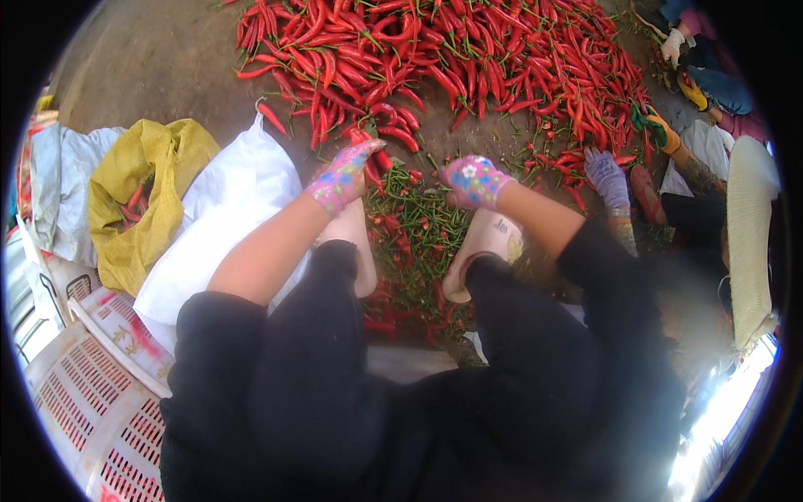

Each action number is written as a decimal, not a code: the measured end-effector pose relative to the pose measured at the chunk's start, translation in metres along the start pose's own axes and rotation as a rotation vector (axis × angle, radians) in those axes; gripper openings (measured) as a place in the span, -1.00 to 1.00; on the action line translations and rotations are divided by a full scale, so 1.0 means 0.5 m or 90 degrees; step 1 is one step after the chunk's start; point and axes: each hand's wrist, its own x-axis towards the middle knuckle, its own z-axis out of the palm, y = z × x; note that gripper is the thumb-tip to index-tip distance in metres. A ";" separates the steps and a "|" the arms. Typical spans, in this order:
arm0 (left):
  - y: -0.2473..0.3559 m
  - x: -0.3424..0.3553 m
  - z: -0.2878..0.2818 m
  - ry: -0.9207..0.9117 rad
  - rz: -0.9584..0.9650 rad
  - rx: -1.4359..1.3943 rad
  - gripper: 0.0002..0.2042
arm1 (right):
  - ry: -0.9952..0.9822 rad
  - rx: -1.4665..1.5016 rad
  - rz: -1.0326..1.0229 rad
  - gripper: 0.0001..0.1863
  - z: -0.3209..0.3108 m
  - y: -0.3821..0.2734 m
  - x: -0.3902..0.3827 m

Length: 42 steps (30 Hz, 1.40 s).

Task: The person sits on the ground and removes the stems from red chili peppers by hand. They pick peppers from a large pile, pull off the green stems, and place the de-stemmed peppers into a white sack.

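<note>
My left hand (pixel 343 174), in a floral pink glove, has its fingers closed on a red chili pepper (pixel 374 144) above the front edge of a large pile of red chilies (pixel 443 58). My right hand (pixel 475 180), in a similar glove, is curled closed over the green stems (pixel 418 222) and scattered red bits between my feet; what it holds, if anything, I cannot make out. My pale rubber shoes (pixel 487 243) stand either side of those stems.
At left lie a white sack (pixel 234 209), a yellow sack (pixel 125 188) holding chilies and plastic crates (pixel 92 402). At right, co-workers' gloved hands, one purple (pixel 606 176), another yellow and green (pixel 657 125), reach to the pile, near a straw hat (pixel 744 234).
</note>
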 end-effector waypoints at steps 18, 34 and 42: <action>0.010 0.026 0.033 0.200 -0.262 -0.227 -0.80 | 0.066 0.439 0.283 -0.81 0.071 0.135 0.186; 0.028 0.040 0.066 0.210 -0.259 -0.379 -0.78 | 0.167 0.556 0.170 -0.75 0.003 0.008 0.059; 0.055 0.039 0.097 0.100 -0.222 -0.379 -0.94 | 0.240 0.195 0.104 -0.61 -0.046 -0.089 -0.010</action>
